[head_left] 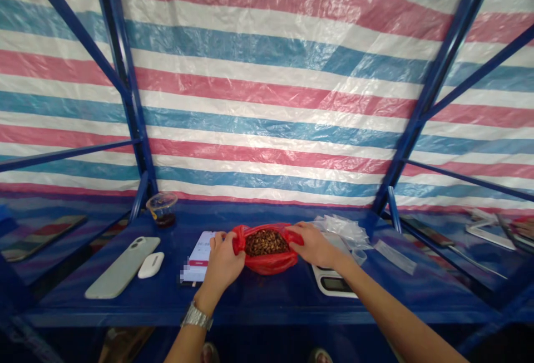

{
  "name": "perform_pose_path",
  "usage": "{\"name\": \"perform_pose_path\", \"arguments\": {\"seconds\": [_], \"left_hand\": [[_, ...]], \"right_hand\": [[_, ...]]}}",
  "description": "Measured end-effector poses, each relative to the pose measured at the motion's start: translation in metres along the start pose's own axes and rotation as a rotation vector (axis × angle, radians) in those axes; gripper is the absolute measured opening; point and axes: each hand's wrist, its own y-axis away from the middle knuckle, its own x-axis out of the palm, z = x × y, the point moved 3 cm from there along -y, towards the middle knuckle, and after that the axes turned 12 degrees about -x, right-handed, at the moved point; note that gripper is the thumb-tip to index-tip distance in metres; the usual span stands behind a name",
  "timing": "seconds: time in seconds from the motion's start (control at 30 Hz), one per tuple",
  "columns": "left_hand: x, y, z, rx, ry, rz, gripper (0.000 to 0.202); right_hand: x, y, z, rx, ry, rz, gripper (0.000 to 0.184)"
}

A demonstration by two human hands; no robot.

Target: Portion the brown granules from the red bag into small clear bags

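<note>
A red plastic bag [271,263] sits at the middle of the blue shelf, its mouth spread wide. Inside it lies a heap of small brown grains or seeds [267,242]; their exact kind I cannot tell. My left hand [227,254], with a metal watch on the wrist, pinches the left edge of the bag's mouth. On the opposite edge, my right hand [315,245] grips the red plastic. Partly under my right forearm is a white digital scale [329,284]. Beside my left hand lies a phone with a lit screen [200,249].
To the left are a pale green phone [123,268], a white earbud case [151,265] and a clear cup with dark contents [162,210]. Clear plastic bags [342,228] lie behind the scale. Blue metal posts [129,84] and a striped tarp [267,90] stand behind the shelf [267,302].
</note>
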Motion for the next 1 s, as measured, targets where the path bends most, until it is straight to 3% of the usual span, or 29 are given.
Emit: {"name": "perform_pose_path", "arguments": {"seconds": [0.1, 0.17, 0.23, 0.3, 0.37, 0.5, 0.6, 0.7, 0.73, 0.83, 0.9, 1.0], "left_hand": [[-0.001, -0.007, 0.007, -0.015, 0.070, -0.009, 0.023], [-0.006, -0.008, 0.007, -0.023, 0.137, -0.069, 0.023], [-0.014, -0.004, 0.001, 0.014, 0.198, -0.177, 0.025], [-0.024, 0.004, -0.012, 0.103, 0.211, -0.282, 0.028], [-0.032, 0.015, -0.028, 0.198, 0.195, -0.333, 0.030], [-0.035, 0.038, -0.058, 0.331, 0.219, -0.298, 0.030], [-0.023, 0.048, -0.072, 0.418, 0.233, -0.139, 0.022], [-0.009, 0.058, -0.082, 0.470, 0.341, -0.025, 0.022], [-0.005, 0.061, -0.085, 0.470, 0.377, 0.004, 0.025], [0.008, 0.072, -0.097, 0.420, 0.482, 0.145, 0.060], [0.016, 0.078, -0.107, 0.357, 0.613, 0.328, 0.075], [0.029, 0.083, -0.117, 0.252, 0.850, 0.669, 0.055]], "right_hand": [[-0.025, 0.012, -0.043, 0.130, 0.089, -0.088, 0.037], [-0.040, 0.020, -0.072, 0.241, 0.228, -0.056, 0.037], [-0.049, 0.026, -0.093, 0.257, 0.297, 0.013, 0.044], [-0.052, 0.029, -0.105, 0.217, 0.371, 0.111, 0.049], [-0.053, 0.029, -0.109, 0.180, 0.443, 0.180, 0.042], [-0.062, 0.027, -0.107, 0.181, 0.511, 0.144, 0.029], [-0.083, 0.028, -0.091, 0.190, 0.578, -0.017, 0.034], [-0.105, 0.035, -0.051, 0.101, 0.563, -0.334, 0.029], [-0.108, 0.038, -0.033, 0.037, 0.517, -0.374, 0.028], [-0.101, 0.046, 0.024, -0.234, 0.275, -0.303, 0.026], [-0.093, 0.052, 0.054, -0.351, 0.130, -0.201, 0.027], [-0.081, 0.061, 0.075, -0.378, -0.044, -0.167, 0.027]]}}
